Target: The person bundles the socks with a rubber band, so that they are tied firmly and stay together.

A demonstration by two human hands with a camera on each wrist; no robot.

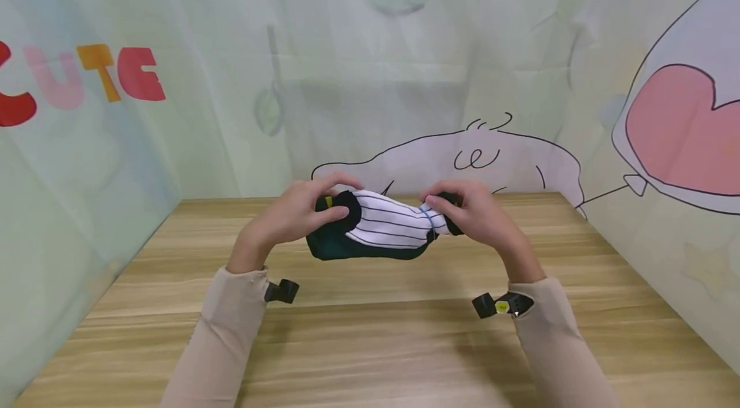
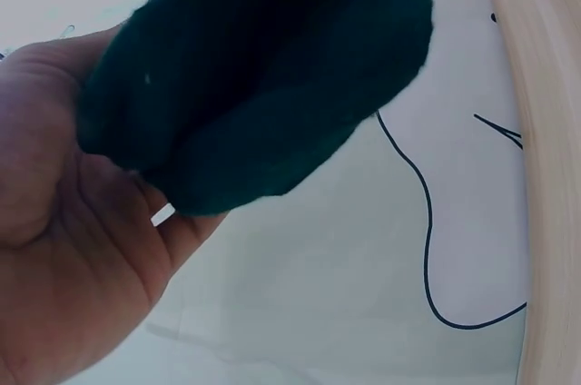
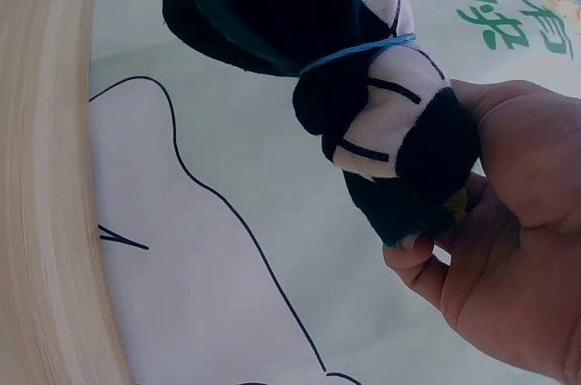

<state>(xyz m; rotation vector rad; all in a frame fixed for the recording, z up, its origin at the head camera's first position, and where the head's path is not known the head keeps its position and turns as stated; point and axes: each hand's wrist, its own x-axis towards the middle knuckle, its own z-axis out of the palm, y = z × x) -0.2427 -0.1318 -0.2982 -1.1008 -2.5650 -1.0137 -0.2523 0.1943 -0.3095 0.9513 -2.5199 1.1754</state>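
A pair of dark green and white socks [image 1: 390, 221] with thin black stripes is stretched sideways above the table. A thin blue elastic band [image 1: 428, 215] circles the socks near their right end and draws the fabric in there. My left hand [image 1: 297, 209] pinches the left end between thumb and fingers. My right hand [image 1: 475, 212] grips the narrower right end, just past the band. In the left wrist view, wide dark green fabric [image 2: 263, 103] hangs beyond the palm. The right wrist view shows the bunched sock end [image 3: 436, 144] between thumb and fingers.
A wood-grain table [image 1: 370, 331] lies under both arms. Behind and beside it hang pale printed curtains [image 1: 358, 74] with cartoon drawings and coloured letters. Each wrist carries a small black camera, one on the left [image 1: 283, 291] and one on the right [image 1: 484, 306].
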